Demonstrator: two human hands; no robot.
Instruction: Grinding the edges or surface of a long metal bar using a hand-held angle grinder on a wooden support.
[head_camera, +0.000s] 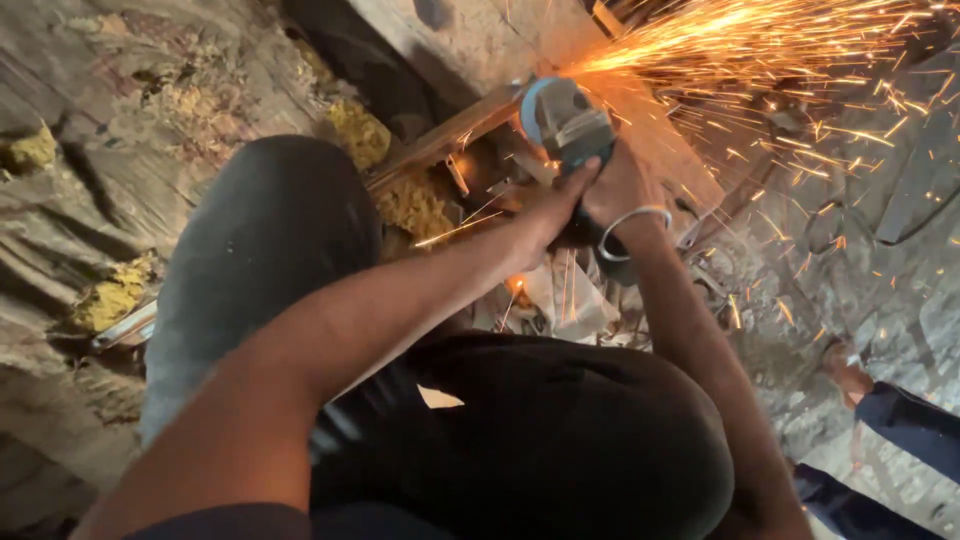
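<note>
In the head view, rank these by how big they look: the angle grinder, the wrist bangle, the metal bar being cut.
1. Metal bar, longest, though partly hidden.
2. Angle grinder, gripped by the right hand with the left hand alongside.
3. Wrist bangle, smallest.
The grinder sits nearer the camera, so ranks one and two are unsure.

grinder disc (540, 105) hidden, bystander's legs (900, 430) cropped

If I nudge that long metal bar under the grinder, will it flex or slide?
The metal bar looks straight and rigid, so it probably would not flex. It seems fairly heavy for its width. It lies across rough debris, so it would likely drag rather than slide. Both hands, left hand and right hand, grip the grinder.
</note>
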